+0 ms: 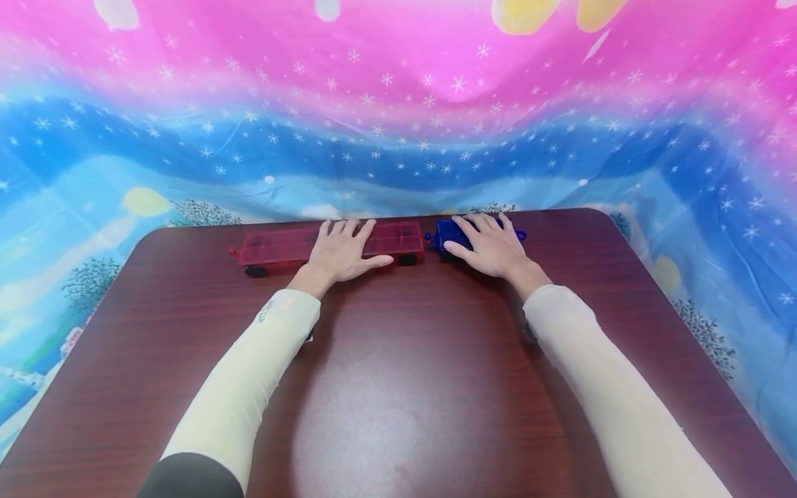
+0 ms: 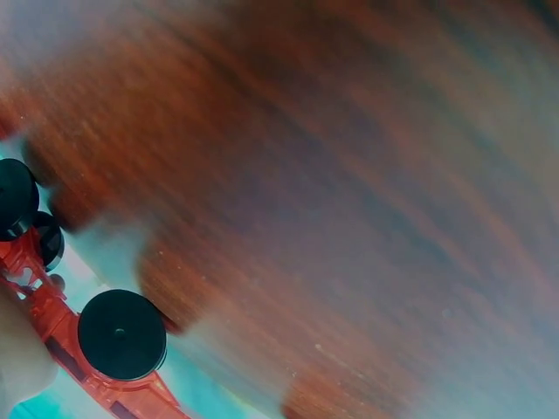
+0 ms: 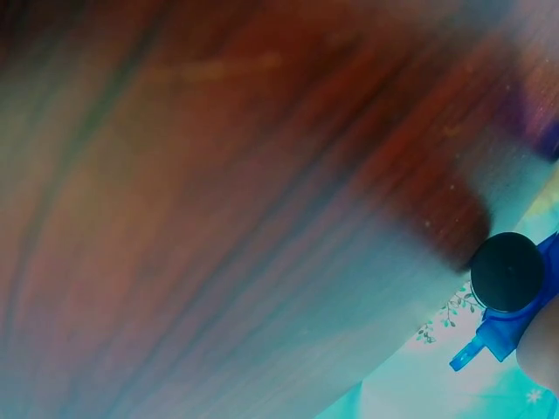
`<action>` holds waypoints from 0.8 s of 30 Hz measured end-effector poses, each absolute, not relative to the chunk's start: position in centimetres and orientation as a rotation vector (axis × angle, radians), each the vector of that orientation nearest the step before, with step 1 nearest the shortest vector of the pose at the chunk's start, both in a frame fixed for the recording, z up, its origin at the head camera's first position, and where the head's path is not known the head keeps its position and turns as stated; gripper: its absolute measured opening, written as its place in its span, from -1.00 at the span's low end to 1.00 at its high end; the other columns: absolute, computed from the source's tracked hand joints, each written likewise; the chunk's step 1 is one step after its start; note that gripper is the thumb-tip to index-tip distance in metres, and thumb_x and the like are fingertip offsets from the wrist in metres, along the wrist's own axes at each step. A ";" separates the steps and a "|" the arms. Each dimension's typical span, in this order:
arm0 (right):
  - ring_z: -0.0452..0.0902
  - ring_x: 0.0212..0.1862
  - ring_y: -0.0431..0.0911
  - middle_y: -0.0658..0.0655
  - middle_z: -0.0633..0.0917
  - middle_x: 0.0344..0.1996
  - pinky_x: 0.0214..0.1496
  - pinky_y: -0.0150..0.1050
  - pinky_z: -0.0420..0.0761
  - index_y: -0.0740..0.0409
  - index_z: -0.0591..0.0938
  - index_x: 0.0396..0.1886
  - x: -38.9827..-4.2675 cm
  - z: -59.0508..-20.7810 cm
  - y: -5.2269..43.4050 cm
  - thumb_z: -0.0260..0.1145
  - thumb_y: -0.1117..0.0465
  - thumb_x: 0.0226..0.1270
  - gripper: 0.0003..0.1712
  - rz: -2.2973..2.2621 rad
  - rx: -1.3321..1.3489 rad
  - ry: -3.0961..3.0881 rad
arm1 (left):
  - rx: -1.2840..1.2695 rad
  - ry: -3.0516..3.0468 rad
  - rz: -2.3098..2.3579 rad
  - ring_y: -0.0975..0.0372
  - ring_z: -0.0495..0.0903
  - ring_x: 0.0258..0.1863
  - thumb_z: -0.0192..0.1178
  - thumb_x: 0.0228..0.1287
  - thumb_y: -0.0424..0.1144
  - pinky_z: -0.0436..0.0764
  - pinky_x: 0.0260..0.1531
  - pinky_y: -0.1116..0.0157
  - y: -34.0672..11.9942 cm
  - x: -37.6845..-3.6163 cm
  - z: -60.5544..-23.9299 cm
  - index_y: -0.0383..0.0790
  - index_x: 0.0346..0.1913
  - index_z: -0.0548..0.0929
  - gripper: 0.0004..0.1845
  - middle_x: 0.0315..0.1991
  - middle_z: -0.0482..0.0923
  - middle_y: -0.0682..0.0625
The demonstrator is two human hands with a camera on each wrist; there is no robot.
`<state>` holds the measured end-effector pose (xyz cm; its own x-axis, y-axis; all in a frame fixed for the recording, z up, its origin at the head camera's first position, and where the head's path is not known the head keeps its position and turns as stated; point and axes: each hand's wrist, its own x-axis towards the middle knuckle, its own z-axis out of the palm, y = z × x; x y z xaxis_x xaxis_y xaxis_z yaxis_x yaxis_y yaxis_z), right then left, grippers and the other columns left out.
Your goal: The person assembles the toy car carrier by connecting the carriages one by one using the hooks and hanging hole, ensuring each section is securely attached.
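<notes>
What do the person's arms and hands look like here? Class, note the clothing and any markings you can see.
Both hands, the left hand and the right hand, are bare. Each forearm wears a snug cream sleeve reaching the wrist; the left one carries a small dark marking near the cuff and meets darker grey fabric at the upper arm.

Staged tabletop setup: brown table [image 1: 398, 387], draped cartoon snowflake sheet [image 1: 398, 104].

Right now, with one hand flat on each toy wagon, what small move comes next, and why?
Probably slide the blue wagon a little leftward with the right hand toward the red wagon, which the left hand steadies. They sit end to end at the far edge of the table, almost touching, so their ends look ready to meet.
</notes>
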<state>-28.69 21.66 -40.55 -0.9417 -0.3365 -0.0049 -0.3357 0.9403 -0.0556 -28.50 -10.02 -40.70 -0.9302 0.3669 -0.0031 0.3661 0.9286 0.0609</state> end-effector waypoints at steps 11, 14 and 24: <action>-0.08 0.48 0.13 0.09 0.11 0.46 0.41 0.28 -0.26 -0.29 -0.07 0.49 -28.8 -40.5 21.7 -0.45 -0.60 0.14 -0.03 -0.075 -0.536 3.081 | 0.600 3.075 0.079 -0.02 0.05 0.43 -0.40 -0.07 0.68 -0.10 0.37 -0.17 -10.0 -28.8 -40.8 0.14 0.48 -0.04 0.07 0.43 0.07 -0.09; -0.08 0.48 0.12 0.09 0.10 0.46 0.41 0.28 -0.26 -0.30 -0.08 0.49 -29.0 -40.4 21.7 -0.45 -0.61 0.13 -0.03 -0.071 -0.533 3.077 | 0.608 3.082 0.092 -0.03 0.05 0.42 -0.40 -0.07 0.68 -0.08 0.36 -0.18 -10.0 -28.9 -40.8 0.13 0.48 -0.03 0.08 0.43 0.08 -0.09; -0.07 0.47 0.15 0.11 0.12 0.45 0.39 0.31 -0.24 -0.25 -0.03 0.49 -29.5 -40.5 21.7 -0.45 -0.60 0.14 -0.02 -0.074 -0.536 3.077 | 0.600 3.074 0.105 -0.07 0.04 0.42 -0.43 -0.11 0.70 -0.16 0.35 -0.21 -9.9 -29.5 -40.9 0.11 0.48 -0.04 0.11 0.43 0.08 -0.11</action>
<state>-29.54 21.71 -40.54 -0.9410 -0.3382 -0.0086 -0.3374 0.9401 -0.0494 -29.45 -9.89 -40.94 -0.9268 0.3756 0.0050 0.3751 0.9245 0.0672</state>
